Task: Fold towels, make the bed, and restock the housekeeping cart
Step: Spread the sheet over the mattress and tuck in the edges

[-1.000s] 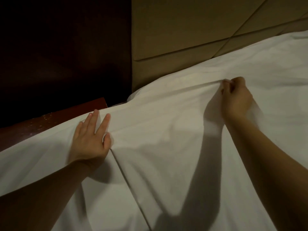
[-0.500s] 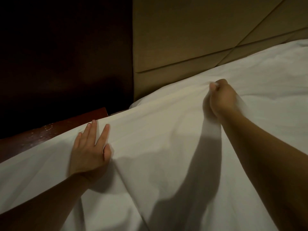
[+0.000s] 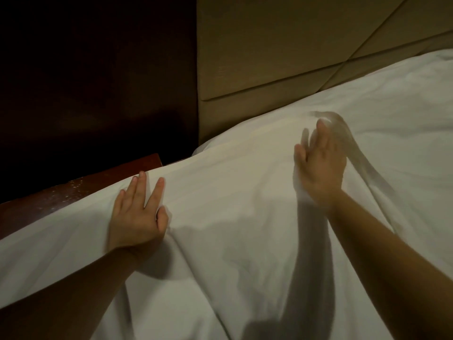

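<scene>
- Lies spread over the bed as a white bed sheet [image 3: 245, 212], filling the lower and right parts of the view, softly creased, with one long fold running down toward the bottom edge.
- Presses flat on the sheet near its left border with the left hand [image 3: 137, 217]: fingers [image 3: 157, 192] straight and fanned apart, pointing up the bed, grasping nothing.
- Rests the left thumb against a small ridge of cloth just beside the palm.
- Reaches farther up the bed with the right hand [image 3: 318, 168], well apart from the left and smeared by motion.
- Shows the right fingers [image 3: 321, 133] straightened toward the headboard, released rather than clenched, curled round no cloth as far as the blur allows.
- Cannot tell whether the pale streak along the right side of that hand is lifted sheet or only blur.
- Cannot tell either whether the right palm touches the sheet or hovers just above it.
- Throws dark shadows of both forearms across the sheet, the longer one below the right wrist.
- Stands behind the bed as a tan padded headboard [image 3: 269, 57], divided into panels by straight seams, touching the sheet's far edge.
- Sits left of the bed as a reddish wooden nightstand [image 3: 73, 190], its top speckled with pale flecks and partly overlapped by the sheet.
- Rises behind the nightstand as a very dark wood wall panel [image 3: 98, 69].
</scene>
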Motion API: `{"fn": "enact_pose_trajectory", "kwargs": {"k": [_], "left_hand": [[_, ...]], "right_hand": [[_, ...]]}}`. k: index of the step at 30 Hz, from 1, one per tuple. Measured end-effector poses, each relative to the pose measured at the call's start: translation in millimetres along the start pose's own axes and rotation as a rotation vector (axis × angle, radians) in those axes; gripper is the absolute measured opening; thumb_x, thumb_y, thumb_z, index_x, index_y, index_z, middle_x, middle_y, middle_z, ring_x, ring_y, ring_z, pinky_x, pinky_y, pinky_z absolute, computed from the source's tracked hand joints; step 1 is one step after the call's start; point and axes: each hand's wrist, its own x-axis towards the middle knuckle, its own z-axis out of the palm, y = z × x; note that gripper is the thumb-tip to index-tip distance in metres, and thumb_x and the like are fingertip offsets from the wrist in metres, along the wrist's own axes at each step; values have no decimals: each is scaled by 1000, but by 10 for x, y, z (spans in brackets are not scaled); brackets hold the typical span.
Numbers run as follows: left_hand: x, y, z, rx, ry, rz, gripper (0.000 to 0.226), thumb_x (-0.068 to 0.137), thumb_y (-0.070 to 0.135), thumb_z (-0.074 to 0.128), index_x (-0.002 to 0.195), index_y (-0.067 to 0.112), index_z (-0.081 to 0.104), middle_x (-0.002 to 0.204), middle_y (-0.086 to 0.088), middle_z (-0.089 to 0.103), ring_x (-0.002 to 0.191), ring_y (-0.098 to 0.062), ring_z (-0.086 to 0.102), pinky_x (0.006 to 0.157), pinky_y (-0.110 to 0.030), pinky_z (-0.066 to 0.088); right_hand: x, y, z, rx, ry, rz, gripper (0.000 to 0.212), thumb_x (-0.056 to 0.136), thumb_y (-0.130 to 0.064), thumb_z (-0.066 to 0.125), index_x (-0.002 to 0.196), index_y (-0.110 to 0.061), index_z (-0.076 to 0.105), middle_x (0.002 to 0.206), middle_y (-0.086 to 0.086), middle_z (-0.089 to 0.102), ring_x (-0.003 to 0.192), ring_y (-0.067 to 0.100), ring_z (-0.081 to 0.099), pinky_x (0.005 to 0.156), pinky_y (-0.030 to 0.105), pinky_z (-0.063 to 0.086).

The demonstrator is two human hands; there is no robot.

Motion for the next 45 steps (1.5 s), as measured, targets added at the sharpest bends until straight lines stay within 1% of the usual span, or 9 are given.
{"fn": "enact_pose_trajectory", "kwargs": {"k": [9, 15, 17, 20, 23, 27, 31, 38, 45], "left_hand": [[91, 211, -22, 21, -6, -52, 61, 87, 31, 28, 142, 6, 36, 144, -27, 37, 133, -42, 37, 103, -57, 31], [1241, 2139, -248, -158, 10, 539, 53, 92, 13, 39, 145, 11, 33, 151, -10, 34, 141, -21, 27, 117, -34, 12], [1525, 2582, 6, -95, -89, 462, 53, 96, 16, 34, 148, 11, 27, 157, -5, 21, 145, -15, 16, 118, -31, 4], [1682, 2675, 375, -35, 10, 424, 51, 86, 23, 33, 128, 12, 59, 137, -5, 54, 127, -20, 50, 109, -34, 26], [1690, 2597, 541, -31, 18, 427, 51, 86, 26, 33, 126, 10, 60, 132, -10, 58, 123, -27, 55, 102, -39, 27], [1698, 2625, 540, -23, 25, 410, 50, 88, 29, 30, 134, 15, 47, 136, -11, 54, 124, -27, 52, 105, -40, 32], [1717, 2618, 624, -7, -39, 383, 50, 98, 35, 12, 136, 17, 39, 138, -12, 51, 125, -29, 50, 100, -46, 39], [1764, 2635, 623, 17, -120, 328, 57, 99, 43, 3, 130, 15, 42, 127, -18, 59, 113, -37, 60, 93, -52, 40], [1783, 2582, 734, 42, -113, 334, 57, 97, 45, 6, 130, 17, 43, 129, -15, 58, 118, -32, 55, 100, -47, 37]], "right_hand": [[94, 136, 29, -112, -405, 166, 62, 94, -60, 28, 149, -37, 12, 158, 2, 10, 144, 31, 11, 111, 65, 11], [184, 207, -15, -123, -477, 180, 63, 95, -57, 25, 150, -39, -2, 160, -5, -5, 147, 27, -1, 114, 60, 11], [204, 333, -79, -38, -409, 34, 62, 94, -40, 40, 151, -28, 18, 159, 0, 12, 145, 27, 15, 113, 52, 21], [232, 574, -97, 241, -284, -221, 48, 81, -18, 39, 117, 2, 64, 125, 20, 61, 111, 37, 62, 100, 23, 36], [234, 639, -238, 360, -412, -118, 43, 98, -9, 37, 140, -10, 44, 150, 6, 38, 138, 19, 35, 107, 14, 13], [367, 807, -487, 559, -223, 101, 33, 97, -21, 46, 127, -18, 60, 128, 1, 61, 117, 17, 54, 95, 21, 34], [862, 1114, -666, 300, 73, 125, 35, 96, -14, 39, 124, -18, 60, 119, 3, 63, 107, 22, 56, 90, 31, 43], [1515, 1555, -599, -179, -435, -127, 33, 93, -32, 46, 126, -31, 51, 125, -1, 55, 117, 20, 46, 105, 40, 25], [1572, 1697, -698, 323, -561, 0, 33, 100, -33, 41, 129, -24, 54, 120, 1, 58, 110, 19, 53, 91, 27, 40]]}}
